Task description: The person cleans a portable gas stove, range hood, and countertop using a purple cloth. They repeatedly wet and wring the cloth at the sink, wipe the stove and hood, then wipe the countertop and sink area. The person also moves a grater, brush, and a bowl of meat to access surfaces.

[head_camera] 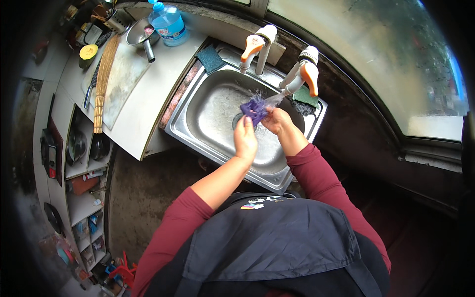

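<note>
My left hand [245,139] and my right hand [277,121] hold a wet purple cloth [254,108] between them, over the stainless steel sink [211,111]. Water [274,99] runs from the right-hand tap [297,83] onto the cloth and splashes around it. That tap is white plastic with an orange-edged lever. A matching tap [254,46] stands to its left, with no water seen coming from it. Below the cloth, the drain is partly hidden by my left hand.
Scouring pads lie on the sink rim, a dark green one [210,59] at the left and a light green one [306,97] beside steel wool [303,108]. Left on the counter [163,81] are a blue detergent bottle [170,28], a metal ladle [143,35] and a straw brush [104,81].
</note>
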Action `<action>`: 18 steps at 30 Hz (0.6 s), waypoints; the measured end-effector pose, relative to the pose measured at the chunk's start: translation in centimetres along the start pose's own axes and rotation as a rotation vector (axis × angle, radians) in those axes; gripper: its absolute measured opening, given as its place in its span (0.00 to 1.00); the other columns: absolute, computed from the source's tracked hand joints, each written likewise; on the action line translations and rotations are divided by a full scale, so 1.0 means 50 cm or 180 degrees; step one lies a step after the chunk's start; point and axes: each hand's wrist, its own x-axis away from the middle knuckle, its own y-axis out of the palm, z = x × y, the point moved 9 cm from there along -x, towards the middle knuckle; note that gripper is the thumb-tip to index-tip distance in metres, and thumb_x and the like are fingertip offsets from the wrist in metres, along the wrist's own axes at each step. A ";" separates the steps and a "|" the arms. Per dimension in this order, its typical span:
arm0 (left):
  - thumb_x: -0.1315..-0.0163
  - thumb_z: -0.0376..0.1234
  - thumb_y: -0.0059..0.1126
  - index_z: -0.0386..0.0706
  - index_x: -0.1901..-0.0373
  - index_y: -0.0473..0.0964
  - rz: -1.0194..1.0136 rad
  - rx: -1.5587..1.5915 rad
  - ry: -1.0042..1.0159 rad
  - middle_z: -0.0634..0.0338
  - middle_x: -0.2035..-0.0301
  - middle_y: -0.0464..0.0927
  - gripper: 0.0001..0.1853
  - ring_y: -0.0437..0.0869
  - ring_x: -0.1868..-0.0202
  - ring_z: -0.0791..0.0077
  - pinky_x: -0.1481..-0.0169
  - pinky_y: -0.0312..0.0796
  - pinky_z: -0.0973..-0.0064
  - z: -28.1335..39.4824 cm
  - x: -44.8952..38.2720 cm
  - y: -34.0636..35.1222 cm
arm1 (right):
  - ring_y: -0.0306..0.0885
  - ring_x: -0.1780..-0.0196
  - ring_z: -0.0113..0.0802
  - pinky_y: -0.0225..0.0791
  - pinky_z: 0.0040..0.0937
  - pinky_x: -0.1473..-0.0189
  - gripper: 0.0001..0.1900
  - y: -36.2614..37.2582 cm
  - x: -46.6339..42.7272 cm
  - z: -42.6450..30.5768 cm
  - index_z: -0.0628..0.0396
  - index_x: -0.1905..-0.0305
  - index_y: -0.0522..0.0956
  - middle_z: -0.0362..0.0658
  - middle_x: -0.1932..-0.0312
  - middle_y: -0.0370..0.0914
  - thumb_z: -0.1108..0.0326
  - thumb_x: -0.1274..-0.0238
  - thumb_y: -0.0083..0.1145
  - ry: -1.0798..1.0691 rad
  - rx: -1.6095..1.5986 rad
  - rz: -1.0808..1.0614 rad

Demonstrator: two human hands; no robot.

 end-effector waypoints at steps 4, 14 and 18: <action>0.26 0.31 0.40 0.33 0.42 0.68 0.0077 0.0050 -0.0344 0.54 0.49 0.75 0.16 0.77 0.51 0.71 0.46 0.69 0.77 -0.093 -0.020 -0.051 | 0.78 0.59 0.32 0.73 0.31 0.56 0.11 -0.008 0.024 -0.066 0.56 0.50 0.73 0.43 0.60 0.78 0.73 0.33 0.42 -0.1344 0.1389 0.0056; 0.30 0.43 0.49 0.54 0.27 0.50 -0.0469 -0.0564 -0.1074 0.50 0.36 0.62 0.32 0.70 0.40 0.55 0.52 0.73 0.54 -0.186 -0.090 0.036 | 0.75 0.65 0.29 0.70 0.28 0.64 0.12 -0.009 0.073 -0.087 0.57 0.48 0.72 0.40 0.62 0.76 0.72 0.33 0.44 -0.1581 0.0340 -0.0678; 0.33 0.54 0.51 0.65 0.25 0.36 -0.0716 0.0959 -0.1079 0.52 0.34 0.60 0.42 0.72 0.41 0.46 0.53 0.72 0.37 -0.262 -0.210 0.101 | 0.74 0.59 0.30 0.69 0.27 0.60 0.05 0.029 0.088 -0.102 0.56 0.62 0.73 0.40 0.64 0.75 0.75 0.36 0.45 -0.1897 -0.0088 -0.0654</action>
